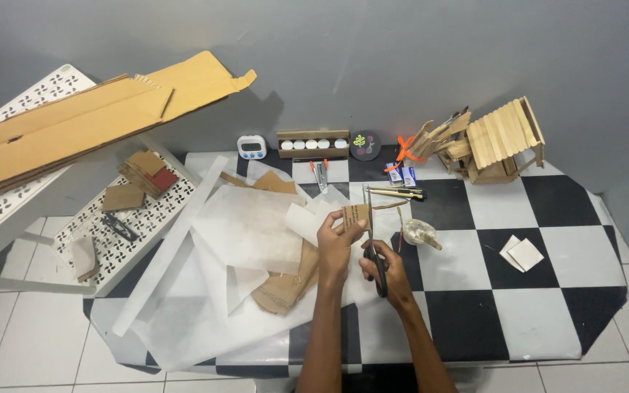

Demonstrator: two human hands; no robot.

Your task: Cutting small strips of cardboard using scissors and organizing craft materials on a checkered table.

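My left hand (336, 244) holds a small brown cardboard piece (354, 215) upright over the checkered mat. My right hand (386, 271) grips black-handled scissors (375, 251), whose blades point up along the right edge of the cardboard piece. Both hands hover above sheets of white paper (245, 233) and larger cardboard scraps (285, 287) lying on the mat.
A black-and-white checkered mat (504, 291) covers the floor. A stick-built little house (500, 142), a white timer (252, 148), a box of white pots (313, 144), a glue gun (420, 234), white squares (522, 253), a white perforated shelf (136, 218) and long cardboard sheets (74, 124) surround it.
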